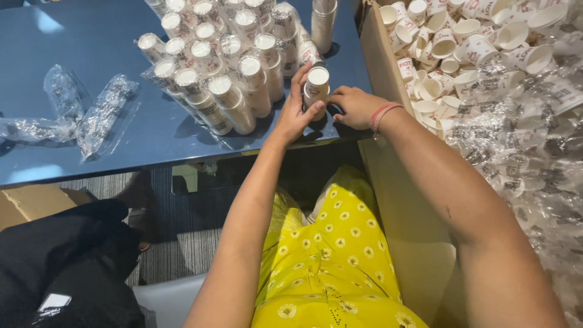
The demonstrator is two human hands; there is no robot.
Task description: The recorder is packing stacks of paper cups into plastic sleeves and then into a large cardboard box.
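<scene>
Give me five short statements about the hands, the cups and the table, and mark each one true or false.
1. The left hand grips a stack of paper cups. True.
2. The right hand reaches into the cardboard box. False: it rests on the table edge beside the stack.
3. The table is blue. True.
4. The box holds only neatly wrapped stacks. False: loose cups lie jumbled in it.
5. Empty plastic sleeves lie on the table's left side. True.

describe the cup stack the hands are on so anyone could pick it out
On the blue table, find the wrapped cup stacks. At their right end, by the cardboard box, is the cup stack. Only it is held in the left hand, with the right hand beside it.
</scene>
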